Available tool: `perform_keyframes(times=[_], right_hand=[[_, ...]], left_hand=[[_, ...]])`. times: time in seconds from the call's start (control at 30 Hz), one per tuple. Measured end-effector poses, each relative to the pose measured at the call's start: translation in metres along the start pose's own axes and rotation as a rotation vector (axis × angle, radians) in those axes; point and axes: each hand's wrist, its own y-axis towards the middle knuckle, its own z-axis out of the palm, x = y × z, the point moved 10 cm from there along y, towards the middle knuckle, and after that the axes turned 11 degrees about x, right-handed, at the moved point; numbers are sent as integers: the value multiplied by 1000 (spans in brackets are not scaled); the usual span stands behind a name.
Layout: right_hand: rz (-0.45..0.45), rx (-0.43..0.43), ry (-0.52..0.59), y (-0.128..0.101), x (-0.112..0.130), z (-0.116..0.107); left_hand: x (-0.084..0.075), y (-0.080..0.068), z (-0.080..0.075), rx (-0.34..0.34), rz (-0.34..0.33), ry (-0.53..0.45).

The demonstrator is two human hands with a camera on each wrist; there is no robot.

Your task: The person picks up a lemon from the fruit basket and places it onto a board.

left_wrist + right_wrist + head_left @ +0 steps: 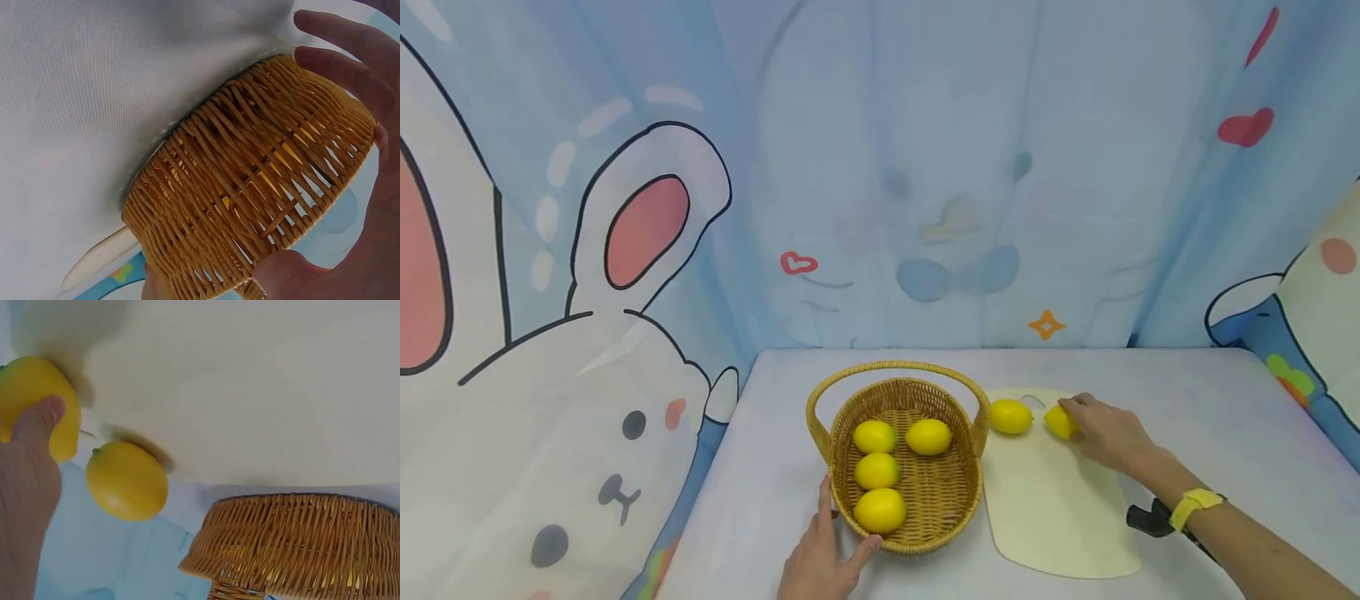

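Yellow glossy lemon [1060, 421], oval, in right hand [1108, 433]

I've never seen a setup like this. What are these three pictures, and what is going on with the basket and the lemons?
There is no machine here: a person works with two bare hands and wears three cameras. The wide picture comes from the head and looks down at a pale table. The other two come from the wrists, so they look tilted and very close.

On the table stands a wicker basket with four lemons in the basket. Beside it lies a cream cutting board.

The left hand rests against the basket's near wall, thumb and fingers spread around it; the left wrist view shows the weave from up close. The right hand grips a lemon at the board's far end. One loose lemon lies next to it, untouched.
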Motion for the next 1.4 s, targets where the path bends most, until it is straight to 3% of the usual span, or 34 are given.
perform_keyframes(times=[0.23,0.57,1.1,1.4], right_hand=[[-1,1,7,3,-10,-5],[-24,38,42,-4,-2,-6],[-46,122,35,2,6,0],[-76,101,33,6,3,0]], left_hand=[[-8,4,-6,-23,25,9],[2,1,3,40,-34,-9],[1,-1,3,45,-50,-13],[-1,-1,1,36,-51,-1]])
